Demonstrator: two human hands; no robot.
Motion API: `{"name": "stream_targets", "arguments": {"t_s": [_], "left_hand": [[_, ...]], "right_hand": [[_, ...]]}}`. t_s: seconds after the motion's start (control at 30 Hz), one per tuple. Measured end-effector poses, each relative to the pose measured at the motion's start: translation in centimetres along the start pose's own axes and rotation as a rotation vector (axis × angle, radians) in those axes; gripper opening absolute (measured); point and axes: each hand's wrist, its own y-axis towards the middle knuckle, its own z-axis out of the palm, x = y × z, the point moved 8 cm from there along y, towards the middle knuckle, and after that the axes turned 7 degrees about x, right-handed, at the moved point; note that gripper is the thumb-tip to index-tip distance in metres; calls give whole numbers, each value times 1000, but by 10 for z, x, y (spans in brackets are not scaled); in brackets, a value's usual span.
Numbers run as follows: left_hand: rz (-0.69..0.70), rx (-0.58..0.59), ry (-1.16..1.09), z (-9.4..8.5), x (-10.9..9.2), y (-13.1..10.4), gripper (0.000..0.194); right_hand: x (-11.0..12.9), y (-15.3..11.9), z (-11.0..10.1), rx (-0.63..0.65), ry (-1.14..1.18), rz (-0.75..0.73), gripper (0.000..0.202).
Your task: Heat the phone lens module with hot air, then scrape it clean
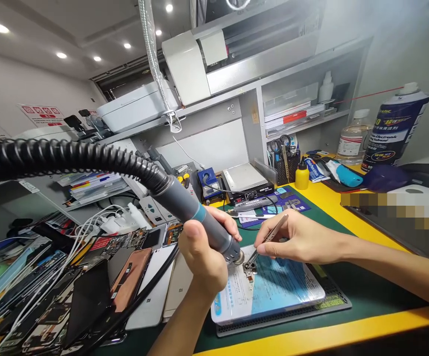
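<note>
My left hand (207, 257) is wrapped round the grey handle of a hot air gun (195, 210) with a black coiled hose. Its metal nozzle points down at a small circuit part (250, 269). From the right, my right hand (292, 237) pinches metal tweezers (273, 232), whose tips are at that small part, close beside the nozzle. Under the part is a blue and white printed box or pad (281, 291), resting on a grey perforated plate (335, 301) on a green mat.
Phones and phone parts (130, 277) with white cables crowd the left. Behind stand a blue soldering device (210, 183), a yellow bottle (302, 175) and a mesh tool holder (284, 165). A spray can (394, 128) and a clear bottle (353, 138) are at the back right.
</note>
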Motion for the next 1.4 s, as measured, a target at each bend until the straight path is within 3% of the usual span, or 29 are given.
{"name": "stream_targets", "arguments": {"t_s": [0.67, 1.4], "left_hand": [[-15, 27, -10, 0, -1, -1, 65], [-12, 53, -16, 2, 2, -4, 64]], "right_hand": [[-10, 3, 1, 4, 107, 47, 29], [6, -5, 4, -101, -174, -69, 25]]}}
